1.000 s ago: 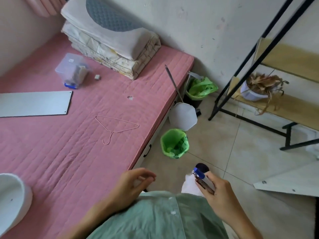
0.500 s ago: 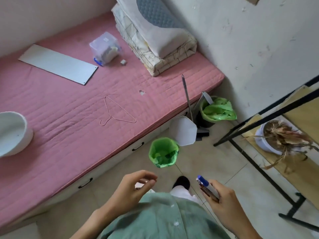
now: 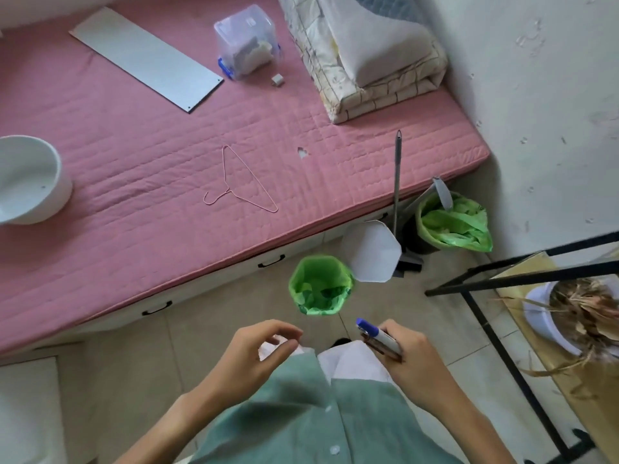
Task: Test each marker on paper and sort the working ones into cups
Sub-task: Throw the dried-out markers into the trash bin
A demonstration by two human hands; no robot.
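My right hand [image 3: 410, 356] grips markers: a white one with a blue cap [image 3: 376, 333] sticks out toward the upper left, with a darker brown one [image 3: 382, 348] beside it. My left hand [image 3: 254, 353] hovers in front of my green shirt with fingers loosely curled, thumb and forefinger close together, holding nothing I can see. Just ahead of both hands, a small bin with a green liner [image 3: 321, 285] stands on the tiled floor. No paper or cups are in view.
A pink-covered bed [image 3: 134, 128] fills the left, bearing a wire hanger [image 3: 241, 182], grey board [image 3: 147, 58], clear plastic box [image 3: 246, 41], white bowl [image 3: 30, 182] and folded bedding [image 3: 365, 51]. A second green-lined bin [image 3: 452, 222], dustpan [image 3: 371, 251] and black metal rack [image 3: 502, 279] stand right.
The camera view has swung left and tilted down, showing more of the bed. Both hands stay in front of my body; the right keeps hold of the markers.
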